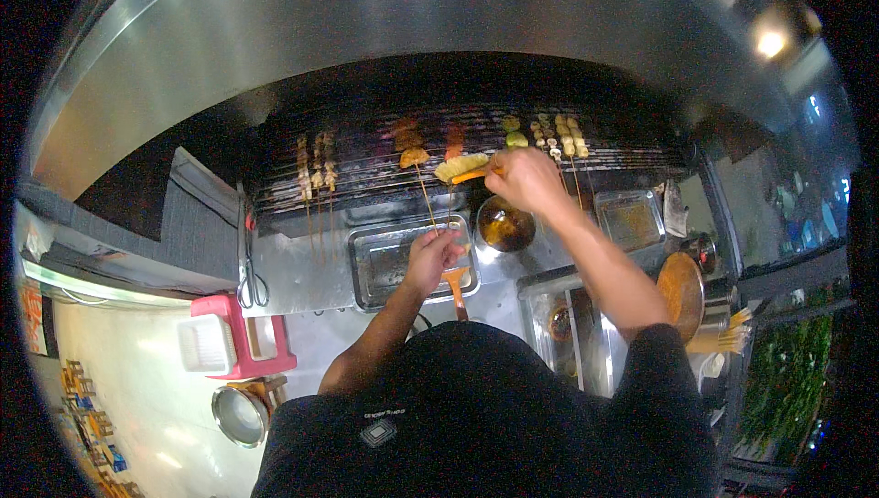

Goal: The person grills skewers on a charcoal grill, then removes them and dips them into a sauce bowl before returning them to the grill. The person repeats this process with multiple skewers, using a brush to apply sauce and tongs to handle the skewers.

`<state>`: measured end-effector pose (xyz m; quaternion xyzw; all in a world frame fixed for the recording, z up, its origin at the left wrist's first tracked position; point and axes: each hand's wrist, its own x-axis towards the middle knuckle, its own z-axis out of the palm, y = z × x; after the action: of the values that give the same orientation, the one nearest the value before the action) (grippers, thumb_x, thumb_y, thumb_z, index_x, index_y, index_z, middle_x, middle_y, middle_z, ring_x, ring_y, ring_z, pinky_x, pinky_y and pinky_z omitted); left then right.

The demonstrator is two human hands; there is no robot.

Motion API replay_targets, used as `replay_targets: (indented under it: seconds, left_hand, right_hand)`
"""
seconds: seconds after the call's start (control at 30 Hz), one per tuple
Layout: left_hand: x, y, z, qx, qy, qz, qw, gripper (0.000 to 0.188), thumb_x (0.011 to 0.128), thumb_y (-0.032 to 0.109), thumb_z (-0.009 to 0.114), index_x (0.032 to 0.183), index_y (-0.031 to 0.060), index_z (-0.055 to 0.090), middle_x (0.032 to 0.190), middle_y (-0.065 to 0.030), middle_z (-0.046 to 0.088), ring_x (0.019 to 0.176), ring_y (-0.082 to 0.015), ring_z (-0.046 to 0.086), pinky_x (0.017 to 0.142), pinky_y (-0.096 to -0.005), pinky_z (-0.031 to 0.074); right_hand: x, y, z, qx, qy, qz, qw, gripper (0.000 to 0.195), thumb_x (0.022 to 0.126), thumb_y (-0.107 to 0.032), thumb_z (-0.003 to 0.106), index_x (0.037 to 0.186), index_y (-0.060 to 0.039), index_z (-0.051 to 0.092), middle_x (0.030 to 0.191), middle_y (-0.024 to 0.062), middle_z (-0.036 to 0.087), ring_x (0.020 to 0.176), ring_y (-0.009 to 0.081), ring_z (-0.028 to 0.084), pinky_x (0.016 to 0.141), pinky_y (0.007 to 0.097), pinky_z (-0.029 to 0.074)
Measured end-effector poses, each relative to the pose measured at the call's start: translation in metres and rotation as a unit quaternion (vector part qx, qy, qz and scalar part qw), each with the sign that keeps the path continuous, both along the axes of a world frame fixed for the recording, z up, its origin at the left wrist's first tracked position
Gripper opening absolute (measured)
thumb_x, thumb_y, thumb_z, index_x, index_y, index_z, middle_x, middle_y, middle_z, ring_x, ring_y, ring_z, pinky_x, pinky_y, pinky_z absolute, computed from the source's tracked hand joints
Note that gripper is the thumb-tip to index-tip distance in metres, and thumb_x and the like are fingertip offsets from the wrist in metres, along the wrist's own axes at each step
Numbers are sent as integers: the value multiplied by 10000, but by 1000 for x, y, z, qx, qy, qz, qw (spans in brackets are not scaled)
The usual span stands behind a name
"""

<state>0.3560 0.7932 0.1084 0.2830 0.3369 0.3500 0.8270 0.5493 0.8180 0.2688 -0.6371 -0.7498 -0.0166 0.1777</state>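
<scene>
Over the grill grate [371,182], my right hand [525,179] grips the orange handle of a basting brush [461,168], whose pale bristles lie over a skewer of reddish food [454,139]. My left hand [432,258] pinches the stick ends of skewers above a metal tray; one stick leads up to a browned food skewer [413,156]. Just left of the right forearm is a bowl of dark, oily sauce [507,223]. More skewers lie on the grill: several thin ones [318,168] at the left, green slices [515,134] and pale pieces [570,135] at the right.
A metal tray [360,271] and a second brush with a wooden handle [457,292] are near my body. Scissors [253,288] hang at the counter's left end. At the right are another tray [630,220] and a round container of orange-brown seasoning [680,295]. A steel hood [412,4] overhangs the grill.
</scene>
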Motion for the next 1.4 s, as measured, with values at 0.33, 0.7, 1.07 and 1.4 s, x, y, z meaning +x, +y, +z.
replay_targets:
  seconds: [0.33,0.7,1.07,1.4]
  left_hand:
    - [-2,0,0,16,25,-13,999,163,885,183,522,935,47,597,676,-27,611,557,-78,507,532,-201,397]
    - [1,5,-2,7,-8,-5,1000,141,872,173,547,915,51,603,677,-37,619,547,-70,508,527,-196,398]
    - [-5,6,3,-14,-1,-15,1000,139,866,171,558,915,49,602,690,-27,620,600,-88,556,547,-195,421]
    - [8,14,-1,-30,-108,18,994,117,877,103,543,954,26,586,713,-23,614,574,-82,529,501,-186,382]
  right_hand:
    - [24,69,17,-124,-48,-93,987,273,781,-382,560,918,-167,658,877,127,644,809,311,618,691,413,483]
    - [24,101,12,-100,-2,-24,995,276,741,-299,599,822,-42,663,732,160,635,669,329,613,619,394,485]
    - [-11,5,17,-10,63,-36,997,235,688,-255,614,790,-53,676,732,166,630,674,340,608,632,422,482]
    - [10,-18,35,91,176,-114,973,249,719,-202,596,857,-7,668,788,164,648,679,242,622,629,313,480]
